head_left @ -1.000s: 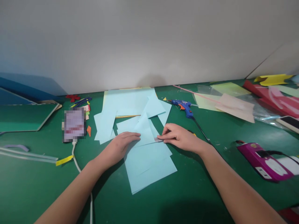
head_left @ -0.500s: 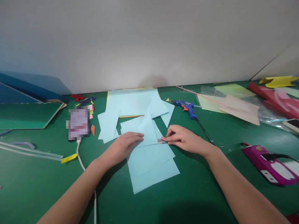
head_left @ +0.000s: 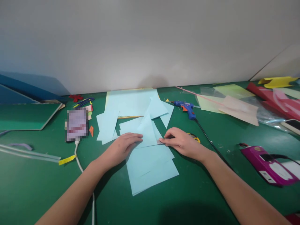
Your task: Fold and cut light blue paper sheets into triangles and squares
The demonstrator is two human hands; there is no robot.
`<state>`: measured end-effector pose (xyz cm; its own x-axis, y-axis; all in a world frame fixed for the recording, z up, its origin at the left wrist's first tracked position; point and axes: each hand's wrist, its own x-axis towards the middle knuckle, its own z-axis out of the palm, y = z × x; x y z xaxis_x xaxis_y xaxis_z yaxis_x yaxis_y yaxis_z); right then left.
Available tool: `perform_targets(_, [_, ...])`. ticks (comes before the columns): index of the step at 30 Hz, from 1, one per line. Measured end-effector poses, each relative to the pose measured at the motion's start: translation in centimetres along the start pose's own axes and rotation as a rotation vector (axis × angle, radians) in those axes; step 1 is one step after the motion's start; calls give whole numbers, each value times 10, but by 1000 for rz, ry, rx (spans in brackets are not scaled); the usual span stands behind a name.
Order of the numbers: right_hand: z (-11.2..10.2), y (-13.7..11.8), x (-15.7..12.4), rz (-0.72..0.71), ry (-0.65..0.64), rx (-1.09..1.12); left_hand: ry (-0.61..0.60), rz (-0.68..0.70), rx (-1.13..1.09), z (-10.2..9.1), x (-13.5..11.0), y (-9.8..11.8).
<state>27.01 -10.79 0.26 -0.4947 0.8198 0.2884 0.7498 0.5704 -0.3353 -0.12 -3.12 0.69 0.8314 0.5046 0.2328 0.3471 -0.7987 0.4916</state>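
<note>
Several light blue paper sheets point(head_left: 150, 165) lie spread on the green table point(head_left: 42, 187) in front of me. My left hand point(head_left: 123, 147) lies flat on the stack, fingers stretched out and pressing a folded blue piece point(head_left: 146, 132) down. My right hand point(head_left: 181, 142) is closed in a pinch on a small silvery blade-like tool point(head_left: 160, 142) whose tip rests on the paper's right edge, just beside the left fingertips. What the tool is exactly I cannot make out.
A blue glue gun point(head_left: 187, 108) with a black cord lies behind my right hand. A charging phone point(head_left: 76, 124) and coloured scraps sit at the left, a magenta box point(head_left: 269, 165) at the right. Pale paper sheets point(head_left: 234, 106) and red material fill the back right.
My right hand has slid a little to the left along the paper edge with the tool. The left hand has stayed pressed on the sheets.
</note>
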Motion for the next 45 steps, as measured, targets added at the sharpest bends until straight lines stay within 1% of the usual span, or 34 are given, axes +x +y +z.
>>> perform_targets(9, [-5, -2, -5, 4, -35, -8, -17, -2, 8, 0, -2, -1])
perform_targets(18, [-2, 1, -10, -50, 11, -50, -20, -5, 4, -1, -2, -2])
perform_targets(23, [1, 1, -10, -37, 43, -9, -14, 15, -6, 1, -1, -4])
perform_targets(29, [2, -5, -4, -7, 25, 53, -14, 15, -6, 2, -1, -4])
perform_targets(38, [1, -4, -1, -84, 37, 20, -22, 8, -5, 1, 0, -3])
perform_targets(45, [0, -6, -4, -39, 20, 54, -16, 8, -23, 1, -1, -4])
